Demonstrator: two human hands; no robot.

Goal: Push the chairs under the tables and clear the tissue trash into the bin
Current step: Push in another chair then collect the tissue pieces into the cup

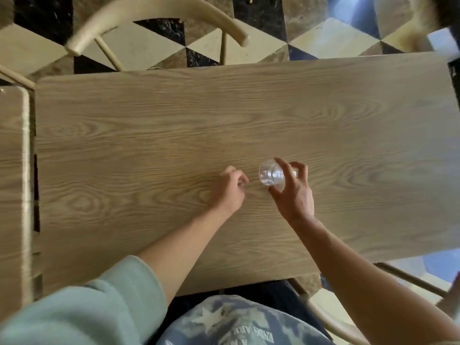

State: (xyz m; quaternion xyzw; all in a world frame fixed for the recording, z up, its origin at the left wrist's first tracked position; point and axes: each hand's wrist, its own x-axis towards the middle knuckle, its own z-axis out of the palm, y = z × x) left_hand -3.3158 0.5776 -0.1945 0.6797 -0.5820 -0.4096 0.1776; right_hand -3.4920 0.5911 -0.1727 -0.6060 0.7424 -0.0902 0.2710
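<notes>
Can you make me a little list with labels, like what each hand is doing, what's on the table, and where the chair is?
left hand: left hand with curled fingers, over the table, nothing seen in it
right hand: right hand holds a clear glass, tipped sideways
table: wooden table
chair: curved chair back at the far edge
floor: patterned tiles
tissue: none in view

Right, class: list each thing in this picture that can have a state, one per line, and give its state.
Clear glass: held tilted above the table, looks empty.
Right hand: fingers and thumb curled round the glass.
Left hand: fingers curled, on the table; whether it holds anything cannot be told.
Far chair: seat tucked under the table, backrest showing.
Table: only the left hand rests on it.
</notes>
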